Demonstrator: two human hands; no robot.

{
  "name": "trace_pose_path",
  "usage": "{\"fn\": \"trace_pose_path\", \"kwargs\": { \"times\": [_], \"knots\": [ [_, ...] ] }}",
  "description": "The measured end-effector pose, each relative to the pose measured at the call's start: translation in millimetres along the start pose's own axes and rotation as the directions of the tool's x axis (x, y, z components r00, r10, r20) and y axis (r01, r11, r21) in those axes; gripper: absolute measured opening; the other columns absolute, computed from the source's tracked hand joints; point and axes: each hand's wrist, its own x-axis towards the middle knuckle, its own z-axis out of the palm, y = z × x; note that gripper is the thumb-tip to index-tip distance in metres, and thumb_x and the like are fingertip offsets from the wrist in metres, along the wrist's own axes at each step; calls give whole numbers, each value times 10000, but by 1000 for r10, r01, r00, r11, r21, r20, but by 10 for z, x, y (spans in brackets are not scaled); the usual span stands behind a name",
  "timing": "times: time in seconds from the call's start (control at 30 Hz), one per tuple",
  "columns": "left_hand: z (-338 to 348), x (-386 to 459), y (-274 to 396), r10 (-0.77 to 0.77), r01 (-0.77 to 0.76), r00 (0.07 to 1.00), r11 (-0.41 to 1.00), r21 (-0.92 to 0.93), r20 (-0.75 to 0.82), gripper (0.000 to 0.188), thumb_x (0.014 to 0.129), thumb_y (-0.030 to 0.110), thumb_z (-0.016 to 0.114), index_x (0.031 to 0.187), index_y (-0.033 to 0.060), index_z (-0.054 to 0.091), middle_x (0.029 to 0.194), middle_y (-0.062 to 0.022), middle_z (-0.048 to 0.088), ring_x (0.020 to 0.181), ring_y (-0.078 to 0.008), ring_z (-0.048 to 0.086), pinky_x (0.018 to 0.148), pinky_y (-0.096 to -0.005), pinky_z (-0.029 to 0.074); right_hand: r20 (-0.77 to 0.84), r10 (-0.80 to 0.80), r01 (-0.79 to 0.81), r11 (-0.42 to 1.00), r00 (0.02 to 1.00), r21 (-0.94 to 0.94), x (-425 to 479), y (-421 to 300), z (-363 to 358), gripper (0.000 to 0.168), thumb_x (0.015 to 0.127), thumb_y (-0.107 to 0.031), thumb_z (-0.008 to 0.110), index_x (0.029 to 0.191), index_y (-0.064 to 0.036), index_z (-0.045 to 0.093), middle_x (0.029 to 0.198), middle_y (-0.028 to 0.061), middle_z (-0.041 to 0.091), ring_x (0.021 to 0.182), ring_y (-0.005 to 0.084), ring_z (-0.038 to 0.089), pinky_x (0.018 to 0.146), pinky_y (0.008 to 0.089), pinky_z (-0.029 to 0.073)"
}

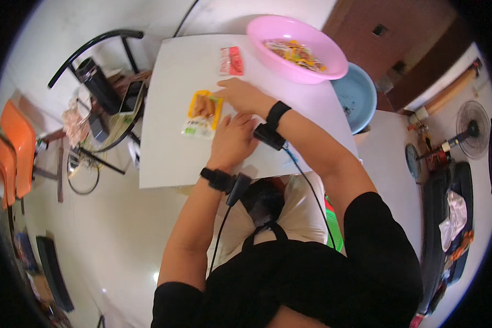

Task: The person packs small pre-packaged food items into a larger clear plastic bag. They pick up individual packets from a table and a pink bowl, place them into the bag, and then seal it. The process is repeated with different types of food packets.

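A flat food packet [205, 112] with a yellow border and brown pieces pictured on it lies on the white table [168, 78]. My right hand [244, 96] reaches across from the right, its fingertips at the packet's upper right corner. Whether they pinch it is hard to tell. Lower down, my left hand [234, 139] rests palm down against the packet's lower right edge, fingers bent toward the right hand; what is under it is hidden. Beyond my right hand lies a red and white packet [231, 60].
A pink basin [266, 24] holding several yellow-edged packets stands at the table's far right. Behind it is a blue basin [367, 88]. On the left, a black-framed chair [102, 35] carries a black flask [96, 84] and a phone [132, 96]. Cables run from both wrist devices.
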Motion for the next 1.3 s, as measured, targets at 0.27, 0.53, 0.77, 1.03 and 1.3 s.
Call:
{"fn": "trace_pose_path", "kwargs": {
  "times": [0.27, 0.53, 0.77, 1.03, 1.3],
  "knots": [
    [-33, -11, -15, -42, 40, 999, 996, 75, 34, 379, 799, 260, 632, 1123, 70, 584, 1304, -109, 516, 1262, -274, 428, 1028, -489, 314, -204, 118, -119, 993, 972, 7, -52, 25, -1191, 231, 821, -102, 604, 1044, -76, 663, 1165, 145, 603, 1108, 309, 534, 964, 392, 416],
    [-7, 22, 31, -41, 38, 999, 995, 92, 23, 396, 812, 261, 620, 1156, 70, 577, 1322, -111, 505, 1272, -273, 423, 1041, -477, 301, 7, 656, -653, 753, 755, -88, -670, 1489, -1473, 275, 814, -175, 568, 1055, -68, 645, 1014, 159, 651, 953, 322, 598, 846, 379, 476],
    [-21, 33, 36, -53, 50, 998, 994, 95, 28, 404, 816, 258, 616, 1165, 58, 576, 1330, -116, 499, 1276, -270, 418, 1039, -468, 295, 126, 636, -645, 763, 762, 49, -764, 1655, -1435, 331, 711, -239, 679, 995, -70, 655, 919, 153, 667, 840, 295, 628, 766, 366, 495],
    [-32, 30, 48, -71, 67, 997, 992, 105, 37, 411, 809, 249, 629, 1184, 90, 569, 1339, -93, 500, 1282, -255, 422, 1051, -452, 279, 4, 644, -638, 759, 765, -129, -706, 1703, -1275, 265, 728, -238, 681, 930, -67, 677, 870, 161, 671, 808, 318, 632, 724, 394, 497],
    [-61, 38, 85, -67, 64, 998, 993, 98, 22, 394, 817, 254, 618, 1164, 73, 570, 1312, -103, 511, 1268, -260, 426, 1039, -457, 291, 69, 796, -787, 605, 601, -122, -615, 1689, -1294, 316, 895, -320, 478, 969, -103, 695, 960, 127, 681, 871, 254, 654, 786, 372, 499]
  ]
}}
